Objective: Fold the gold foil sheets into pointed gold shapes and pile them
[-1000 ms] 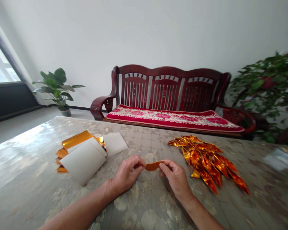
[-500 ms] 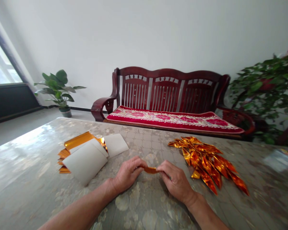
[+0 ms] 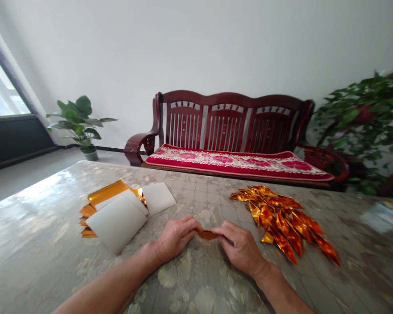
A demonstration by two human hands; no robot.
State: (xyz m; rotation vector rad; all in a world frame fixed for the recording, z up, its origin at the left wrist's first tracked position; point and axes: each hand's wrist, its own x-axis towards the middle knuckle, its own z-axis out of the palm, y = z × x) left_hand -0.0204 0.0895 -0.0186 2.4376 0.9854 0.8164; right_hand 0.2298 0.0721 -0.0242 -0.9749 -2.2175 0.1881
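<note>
A small folded piece of gold foil paper [image 3: 208, 235] is stretched between my two hands, just above the table. My left hand [image 3: 179, 234] pinches its left end, and my right hand [image 3: 237, 244] grips the right end; the fingers cover both ends. To the left lies a loose stack of foil paper sheets [image 3: 118, 222], some white side up and some gold side up. A pile of folded gold foil pieces [image 3: 281, 220], pointed at their ends, rests right of my right hand.
The table [image 3: 52, 261] has a patterned, glossy cover. Near its right edge lies a clear plastic packet [image 3: 384, 218]. Beyond the table stands a dark red wooden bench [image 3: 229, 126] with a floral cushion. Potted plants [image 3: 81, 117] are at both sides.
My hands have drawn slightly closer together, the left one shifting a little right. The foil paper between them looks flatter and less curved. The stack and pile have stayed put.
</note>
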